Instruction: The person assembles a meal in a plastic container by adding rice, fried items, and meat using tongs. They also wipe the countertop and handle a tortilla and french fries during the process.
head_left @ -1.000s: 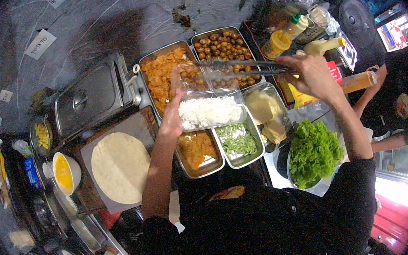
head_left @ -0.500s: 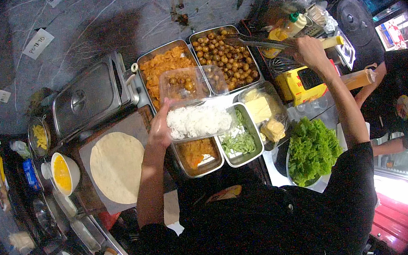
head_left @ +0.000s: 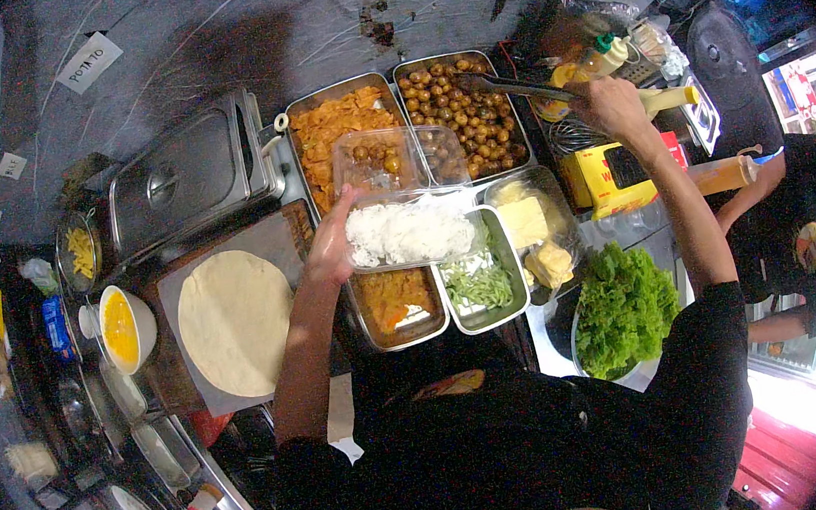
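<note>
My left hand [head_left: 331, 239] is closed on the near-left edge of a clear plastic takeaway container [head_left: 421, 193]. White rice [head_left: 410, 231] fills its near part, and a few glossy brown balls [head_left: 386, 164] lie in a far compartment. My right hand [head_left: 610, 109] is wrapped round the handle of a long serving utensil [head_left: 532, 89]; whether it is tongs or a spoon I cannot make out. Its dark end rests among small round brown balls [head_left: 453, 119] in a metal tray. The container hangs over a tray of orange food [head_left: 338, 127] and a pan of shredded green vegetable [head_left: 480, 285].
Flatbread dough [head_left: 236, 320] lies on a board at left, near a white bowl of yellow liquid [head_left: 127, 327] and a lidded steel pan [head_left: 179, 185]. Lettuce [head_left: 626, 311], a yellow box [head_left: 600, 176] and squeeze bottles [head_left: 609, 53] are at right. A person [head_left: 796, 211] stands far right.
The view has shifted slightly. My right hand and the utensil have moved only a little, the end still among the brown balls. My left hand keeps the container over the trays.
</note>
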### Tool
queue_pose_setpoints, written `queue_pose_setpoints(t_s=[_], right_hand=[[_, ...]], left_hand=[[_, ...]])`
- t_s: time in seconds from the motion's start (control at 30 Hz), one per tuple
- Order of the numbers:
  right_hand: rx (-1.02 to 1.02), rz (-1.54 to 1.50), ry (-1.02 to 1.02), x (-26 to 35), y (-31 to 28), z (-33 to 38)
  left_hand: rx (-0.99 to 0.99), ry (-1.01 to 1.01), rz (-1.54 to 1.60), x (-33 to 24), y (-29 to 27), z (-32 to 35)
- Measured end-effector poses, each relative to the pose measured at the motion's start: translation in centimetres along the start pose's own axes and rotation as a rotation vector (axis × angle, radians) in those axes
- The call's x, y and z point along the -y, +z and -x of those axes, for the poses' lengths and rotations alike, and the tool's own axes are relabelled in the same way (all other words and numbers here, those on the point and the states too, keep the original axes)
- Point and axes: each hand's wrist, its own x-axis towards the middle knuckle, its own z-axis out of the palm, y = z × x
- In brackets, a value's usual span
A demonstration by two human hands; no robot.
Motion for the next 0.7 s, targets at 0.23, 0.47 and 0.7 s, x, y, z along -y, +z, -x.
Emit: queue_pose_setpoints(t_s=[0.23,0.47,0.7], right_hand=[[-0.036,-0.303,-0.096,0.5,-8.7,5.1],[-0.139,-0.272,-0.291,7.1,-11.9,7.7],[-0.192,-0.415,-0.257,5.6,-14.2,8.8]], left_hand=[[0.102,0.022,0.028,-0.2,0.6,0.1],[0.114,-0.018,-0.058,-0.1,2.3,0.2],[0.068,-0.007,-0.054,0.6,1.5,0.6]])
